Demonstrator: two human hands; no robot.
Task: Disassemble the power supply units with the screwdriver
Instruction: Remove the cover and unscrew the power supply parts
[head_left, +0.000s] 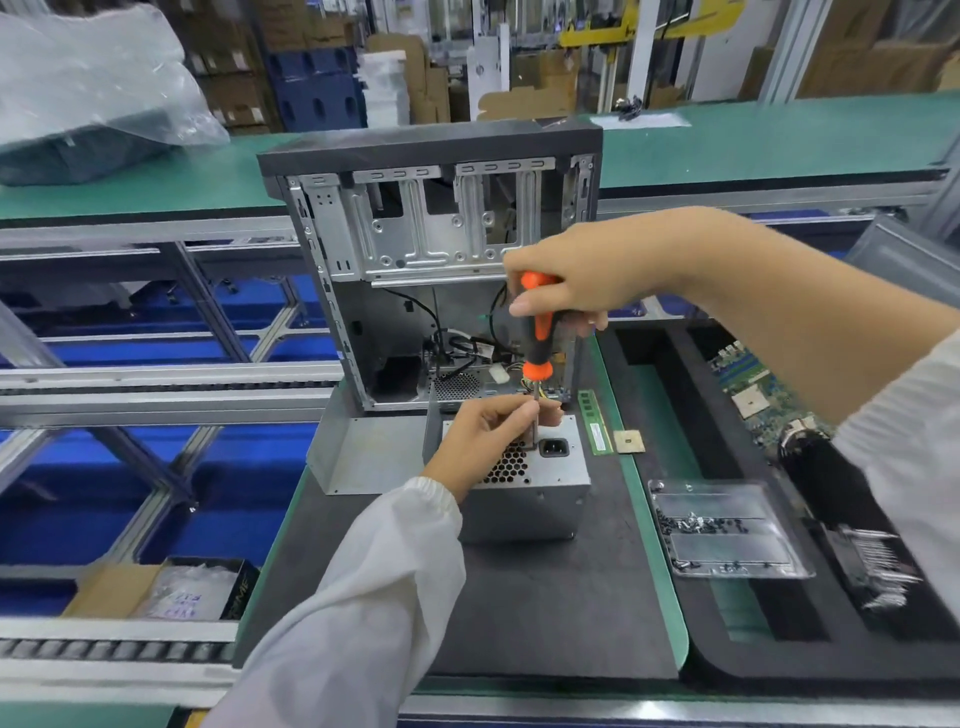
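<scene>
Two hands on the screwdriver (538, 332) over the power supply unit (524, 483).
Handle is gripped by right hand (576, 280) fingers; shaft is pinched by left hand (488, 436) fingers, upright.

Open mat (545, 597) before power supply (524, 499); computer case (431, 260) blocks behind.

The right hand (582, 275) grips the orange-and-black handle of the screwdriver (537, 332), held upright over the power supply unit (524, 483). The left hand (483, 436) pinches the shaft near its tip, at the unit's top face beside the power socket (554, 447). The unit stands on a dark mat (519, 613) on the bench (654, 545), just in front of an opened computer case (431, 260). To the right lie a memory module (595, 423), a small chip (629, 441), a clear tray of screws (727, 530) and a motherboard (763, 395).
</scene>
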